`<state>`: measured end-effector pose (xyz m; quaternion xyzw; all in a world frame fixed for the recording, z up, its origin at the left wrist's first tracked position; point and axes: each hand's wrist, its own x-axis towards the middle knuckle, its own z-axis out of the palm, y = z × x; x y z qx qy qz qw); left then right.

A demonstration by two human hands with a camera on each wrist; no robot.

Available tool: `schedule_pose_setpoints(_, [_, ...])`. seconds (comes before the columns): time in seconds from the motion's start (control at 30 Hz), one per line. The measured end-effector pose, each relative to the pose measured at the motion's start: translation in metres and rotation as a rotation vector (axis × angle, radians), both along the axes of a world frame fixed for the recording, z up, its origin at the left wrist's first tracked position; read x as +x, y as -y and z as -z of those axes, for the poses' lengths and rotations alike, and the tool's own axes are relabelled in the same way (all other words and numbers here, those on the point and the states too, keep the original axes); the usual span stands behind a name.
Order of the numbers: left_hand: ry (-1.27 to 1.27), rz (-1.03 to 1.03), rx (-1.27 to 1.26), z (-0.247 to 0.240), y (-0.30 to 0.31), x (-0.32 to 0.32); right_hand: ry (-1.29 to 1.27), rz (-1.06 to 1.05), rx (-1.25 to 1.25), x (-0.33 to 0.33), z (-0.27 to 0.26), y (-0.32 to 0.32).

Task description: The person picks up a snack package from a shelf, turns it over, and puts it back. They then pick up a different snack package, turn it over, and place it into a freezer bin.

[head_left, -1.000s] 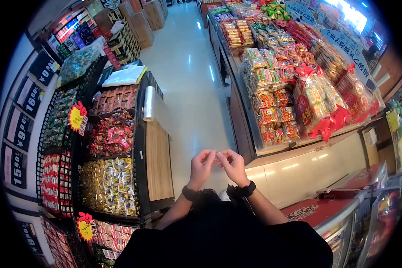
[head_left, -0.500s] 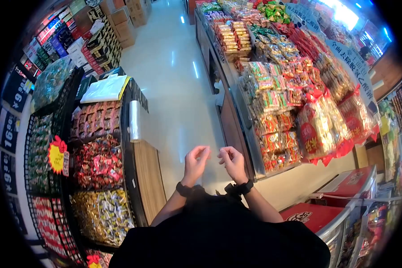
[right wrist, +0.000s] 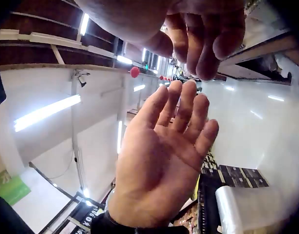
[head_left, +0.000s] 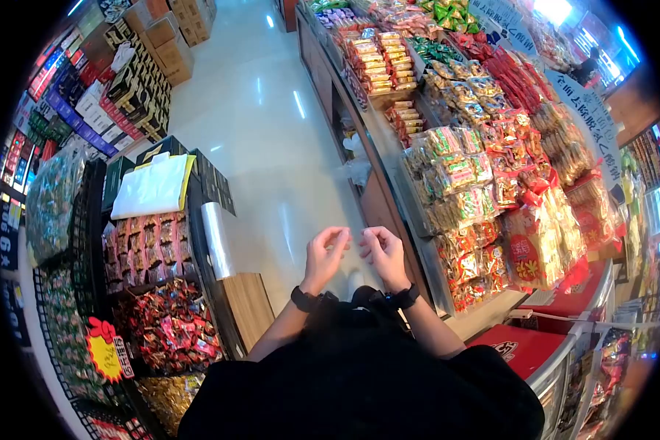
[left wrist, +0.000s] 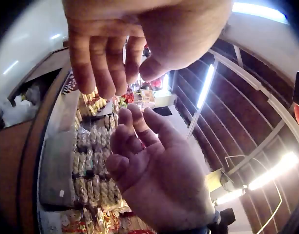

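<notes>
In the head view my left hand point(head_left: 325, 258) hovers before the body over the aisle, its fingers loosely bent. Facing it across a small gap is my right hand point(head_left: 385, 257), fingers also slack. Both wrist views show the two palms turned toward each other with nothing in them. Nearest the right hand are stacked bags of packaged snacks point(head_left: 458, 165) on the right-hand display. To the left of the left hand, a roll of clear plastic bags point(head_left: 215, 240) hangs at the end of the candy stand, beside red wrapped candies point(head_left: 170, 326).
A white plastic sheet point(head_left: 152, 187) lies on the left stand. Large bagged snacks with red bows point(head_left: 543, 238) stand at the right display's corner, above red-topped cases point(head_left: 521, 356). Cardboard boxes point(head_left: 167, 48) are piled at the back left. Shiny floor point(head_left: 260, 169) runs between the displays.
The hands were together at the fingertips; they have moved apart and hold a small gap. The head view has shifted, so the snack display sits nearer and the left stand lower.
</notes>
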<state>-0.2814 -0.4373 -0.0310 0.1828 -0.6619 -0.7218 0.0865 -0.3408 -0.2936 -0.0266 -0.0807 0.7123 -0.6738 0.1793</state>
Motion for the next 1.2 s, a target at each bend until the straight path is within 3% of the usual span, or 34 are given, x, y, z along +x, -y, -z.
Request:
schedule_pose_setpoints(0.53, [0.034, 0.078, -0.073, 0.003, 0.071, -0.208, 0.014, 0.027, -0.168, -0.205, 0.007, 0.077])
schedule_pose_setpoints(0.73, [0.073, 0.107, -0.080, 0.002, 0.080, -0.276, 0.038, 0.065, -0.110, -0.266, 0.008, 0.084])
schedule_pose_setpoints(1.2, [0.010, 0.460, 0.002, 0.017, 0.112, -0.437, 0.019, 0.445, -0.040, -0.357, 0.014, 0.108])
